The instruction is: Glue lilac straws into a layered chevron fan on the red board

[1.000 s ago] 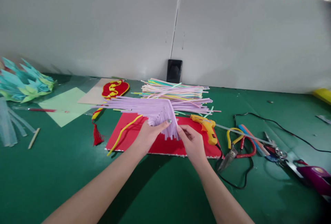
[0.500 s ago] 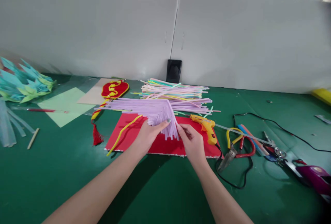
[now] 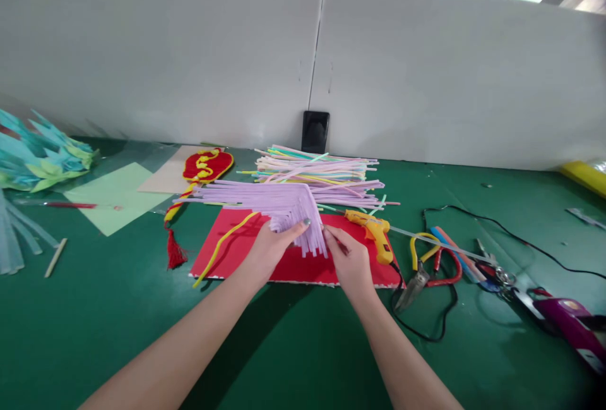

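A row of lilac pipe cleaners (image 3: 265, 194), bent at an angle and lying side by side, is held above a red board (image 3: 303, 270). My left hand (image 3: 277, 246) is closed on them, its thumb lying across the bent part. At their right edge, my right hand (image 3: 348, 255) pinches the outermost pipe cleaner between thumb and fingers. One loose yellow pipe cleaner (image 3: 222, 244) rests on the board's left side. Behind the held row lies a pile of pastel pipe cleaners (image 3: 317, 167).
To the right are a yellow glue gun (image 3: 376, 233), pliers (image 3: 416, 283) and a purple tool (image 3: 568, 318). A red fan-shaped piece (image 3: 208, 165) with a tassel, green paper (image 3: 118, 198) and blue-green folded leaves (image 3: 45, 154) lie left. A phone (image 3: 315, 132) leans on the partition.
The view has shifted slightly, so the table's things appear a little further left. Both hands keep the same hold on the lilac pipe cleaners, with barely any movement.
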A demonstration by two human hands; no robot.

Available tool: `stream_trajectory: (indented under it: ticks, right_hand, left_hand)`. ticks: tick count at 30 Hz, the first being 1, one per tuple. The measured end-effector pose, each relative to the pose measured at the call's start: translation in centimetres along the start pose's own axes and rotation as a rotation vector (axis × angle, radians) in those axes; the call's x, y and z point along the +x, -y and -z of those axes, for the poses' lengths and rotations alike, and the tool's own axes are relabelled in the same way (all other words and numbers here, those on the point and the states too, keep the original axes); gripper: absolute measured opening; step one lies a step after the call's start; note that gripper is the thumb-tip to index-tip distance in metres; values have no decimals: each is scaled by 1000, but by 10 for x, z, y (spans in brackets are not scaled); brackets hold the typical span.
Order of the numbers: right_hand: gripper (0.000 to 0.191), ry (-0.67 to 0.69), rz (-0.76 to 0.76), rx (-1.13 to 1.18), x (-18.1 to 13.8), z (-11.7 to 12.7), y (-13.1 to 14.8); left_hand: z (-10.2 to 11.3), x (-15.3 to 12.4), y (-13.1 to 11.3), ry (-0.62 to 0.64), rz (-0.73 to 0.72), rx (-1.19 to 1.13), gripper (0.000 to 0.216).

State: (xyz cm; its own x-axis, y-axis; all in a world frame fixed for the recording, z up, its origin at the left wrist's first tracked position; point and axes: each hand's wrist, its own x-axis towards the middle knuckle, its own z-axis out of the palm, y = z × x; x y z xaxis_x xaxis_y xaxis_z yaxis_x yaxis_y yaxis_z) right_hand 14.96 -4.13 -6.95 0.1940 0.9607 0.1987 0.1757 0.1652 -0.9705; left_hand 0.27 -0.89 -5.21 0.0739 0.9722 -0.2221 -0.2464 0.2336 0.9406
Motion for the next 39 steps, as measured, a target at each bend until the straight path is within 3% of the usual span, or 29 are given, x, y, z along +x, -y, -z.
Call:
stream_trajectory:
  ticks: [4,6,9,10,13,17,20,25,31,34,37,39]
  right_hand:
    - [23,-30,194,-153,3,9,12]
    - [22,-167,246,-320,6,24,19]
    - [26,-392,177,-602,12,57,19]
    - [27,-411,136,-683,14,68,16]
    - [32,-377,-77,-867,17,94,-4]
    - [40,-238,-381,-818,21,99,-25]
    - [39,-175,-413,-873,25,92,-28]
    - [31,-142,-334,-978,24,85,-26]
    - [32,-249,-208,-806,17,89,-28]
    - [35,-320,-169,-527,14,87,-22]
    - [38,-302,-128,-201,10,80,-14]
    - [39,-291,-93,-111,5,72,-9]
  left_hand:
    - [1,1,-4,-26,-45,-38,40]
    - [1,2,-6,-65,-45,-89,40]
    - [2,3,-9,-87,-35,-129,40]
    - [2,4,-9,-90,-40,-129,39]
    - [3,5,-8,-103,-49,-125,39]
    - [-1,2,-9,-104,-22,-149,41]
    - [-3,-2,-10,-91,-33,-172,40]
    - [-3,-3,-3,-75,-29,-125,42]
    - [-2,-2,4,-93,-22,-61,42]
    - [-3,-1,4,-122,-75,-84,44]
    - [-6,-1,2,-152,-113,-134,41]
    - [-7,0,1,-158,-128,-170,42]
